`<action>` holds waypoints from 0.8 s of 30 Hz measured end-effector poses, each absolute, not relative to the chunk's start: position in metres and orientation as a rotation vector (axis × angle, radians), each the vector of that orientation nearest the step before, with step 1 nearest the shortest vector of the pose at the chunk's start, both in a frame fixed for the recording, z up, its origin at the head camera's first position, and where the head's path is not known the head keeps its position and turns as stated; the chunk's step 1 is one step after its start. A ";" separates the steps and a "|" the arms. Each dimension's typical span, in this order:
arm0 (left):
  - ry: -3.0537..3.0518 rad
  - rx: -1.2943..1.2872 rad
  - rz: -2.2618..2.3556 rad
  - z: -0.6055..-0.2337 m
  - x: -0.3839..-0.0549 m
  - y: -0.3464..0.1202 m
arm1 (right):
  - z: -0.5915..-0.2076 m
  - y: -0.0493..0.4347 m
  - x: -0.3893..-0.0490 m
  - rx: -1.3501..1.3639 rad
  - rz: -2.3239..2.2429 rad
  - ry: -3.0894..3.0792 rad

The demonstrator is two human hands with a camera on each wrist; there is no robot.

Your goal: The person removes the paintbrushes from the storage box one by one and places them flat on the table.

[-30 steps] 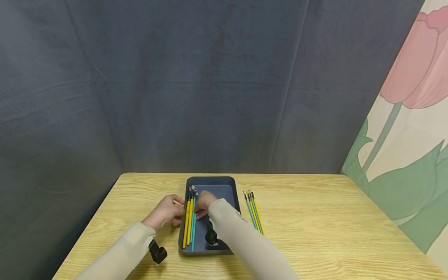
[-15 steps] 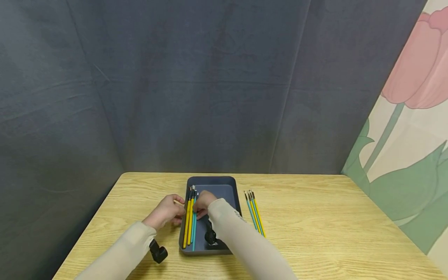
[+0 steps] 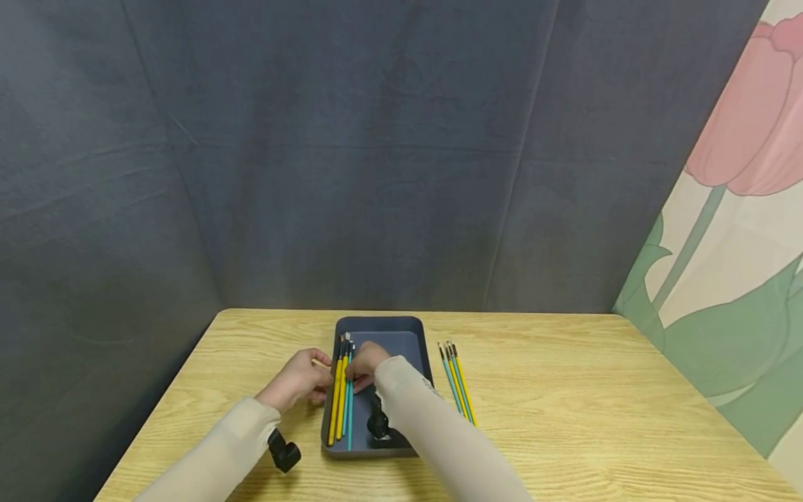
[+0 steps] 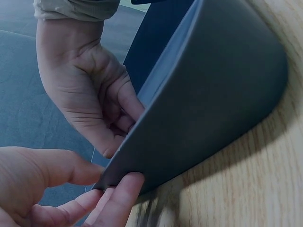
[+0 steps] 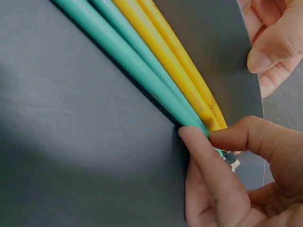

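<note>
A dark grey tray stands on the table, with yellow paintbrushes and teal ones lying lengthwise along its left side, bristles toward the far end. My left hand holds the tray's left rim; in the right wrist view its thumb presses the inner wall while fingers show outside. Reaching into the tray, my right hand pinches the rightmost teal paintbrush between thumb and forefinger near its bristle end. That brush lies against its teal neighbour. The bristle tips are partly hidden behind the right hand in the right wrist view.
To the right of the tray, several more teal and yellow paintbrushes lie side by side on the wooden table. A dark curtain hangs behind the table's far edge. Black wrist cameras hang under both sleeves.
The near end of the pinched teal paintbrush has swung slightly right, lining up more with the others. My left hand stays at the rim, and the right hand has barely moved.
</note>
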State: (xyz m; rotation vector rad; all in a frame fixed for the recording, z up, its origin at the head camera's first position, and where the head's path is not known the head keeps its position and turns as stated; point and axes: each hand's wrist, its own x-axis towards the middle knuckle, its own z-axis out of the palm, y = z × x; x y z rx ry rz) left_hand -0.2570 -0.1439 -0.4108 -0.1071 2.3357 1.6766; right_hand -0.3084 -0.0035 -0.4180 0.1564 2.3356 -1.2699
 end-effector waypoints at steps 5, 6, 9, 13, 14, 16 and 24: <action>2.337 -0.107 1.677 -0.412 -0.257 -0.144 | -0.413 -0.002 -0.305 0.173 -1.308 2.295; 2.340 -0.103 1.676 -0.412 -0.257 -0.144 | -0.412 -0.001 -0.305 0.176 -1.314 2.284; 2.346 -0.096 1.674 -0.412 -0.257 -0.144 | -0.414 0.001 -0.307 0.174 -1.346 2.243; 2.349 -0.098 1.670 -0.412 -0.257 -0.144 | -0.415 0.005 -0.309 0.173 -1.374 2.206; 2.349 -0.100 1.671 -0.412 -0.257 -0.144 | -0.414 0.006 -0.309 0.172 -1.383 2.196; 2.352 -0.103 1.665 -0.412 -0.257 -0.144 | -0.411 0.009 -0.306 0.168 -1.390 2.189; 2.355 -0.101 1.674 -0.412 -0.257 -0.143 | -0.405 0.019 -0.306 0.139 -1.461 2.075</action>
